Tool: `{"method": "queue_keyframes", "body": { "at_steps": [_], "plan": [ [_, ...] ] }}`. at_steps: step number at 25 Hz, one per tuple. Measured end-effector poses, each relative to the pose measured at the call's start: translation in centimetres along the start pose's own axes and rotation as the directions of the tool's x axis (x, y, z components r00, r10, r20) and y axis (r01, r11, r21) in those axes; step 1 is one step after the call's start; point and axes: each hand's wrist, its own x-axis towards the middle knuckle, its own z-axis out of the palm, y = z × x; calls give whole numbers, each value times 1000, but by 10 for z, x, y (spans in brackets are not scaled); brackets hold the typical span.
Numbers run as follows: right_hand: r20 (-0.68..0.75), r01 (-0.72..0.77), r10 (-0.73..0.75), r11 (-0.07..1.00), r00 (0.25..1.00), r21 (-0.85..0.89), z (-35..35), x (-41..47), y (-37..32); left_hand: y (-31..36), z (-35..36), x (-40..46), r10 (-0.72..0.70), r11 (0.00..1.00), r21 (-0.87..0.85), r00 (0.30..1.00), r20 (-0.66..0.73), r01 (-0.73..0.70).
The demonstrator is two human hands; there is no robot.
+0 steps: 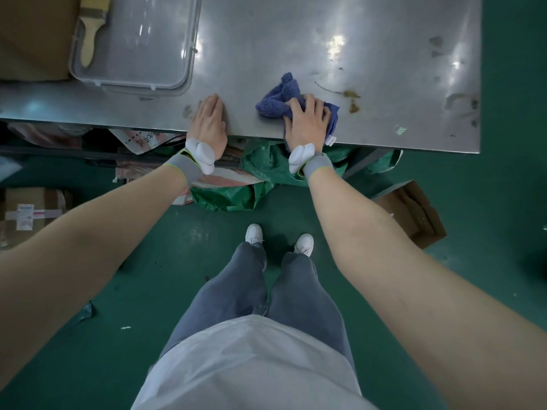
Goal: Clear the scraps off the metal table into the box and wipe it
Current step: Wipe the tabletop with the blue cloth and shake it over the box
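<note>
R hand (307,121) grips a bunched blue terry cloth (276,103) w/ curled fingers, pressing it on the scuffed grey metal table (296,39) right at the near edge; brownish smears (352,100) sit just beside the cloth at 3 o'clock. L hand (209,122) lies flat on the tabletop, fingers straight & together, holding nothing, near the cloth at its 9 o'clock. Clear rectangular plastic box (133,45) sits at 10 o'clock from L hand w/ a wooden-handled paintbrush (90,28) across its left rim; brown cardboard box (414,214) on green floor (148,276) at 5 o'clock.
</note>
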Motion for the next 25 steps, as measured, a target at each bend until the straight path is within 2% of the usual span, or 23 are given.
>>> {"method": "queue_keyframes", "body": {
  "at_steps": [6,10,13,19,23,25],
  "plan": [
    [-65,-148,145,988,987,-43,-32,-10,91,67,16,4,52,999,0,999,14,-52],
    [-44,-174,171,982,984,-70,-45,-14,118,95,19,9,82,996,16,996,17,-82],
    [-31,-261,260,962,965,-85,-55,-17,145,122,21,14,142,990,19,990,21,-142],
    [-67,-446,442,893,895,-66,-76,-36,210,168,32,21,236,971,28,970,52,-238],
    [-85,-588,583,806,808,-61,-91,-61,253,210,41,20,362,931,34,931,54,-364],
    [-115,-649,646,760,755,11,-100,-87,276,233,47,18,407,912,15,911,61,-409]
  ]
}}
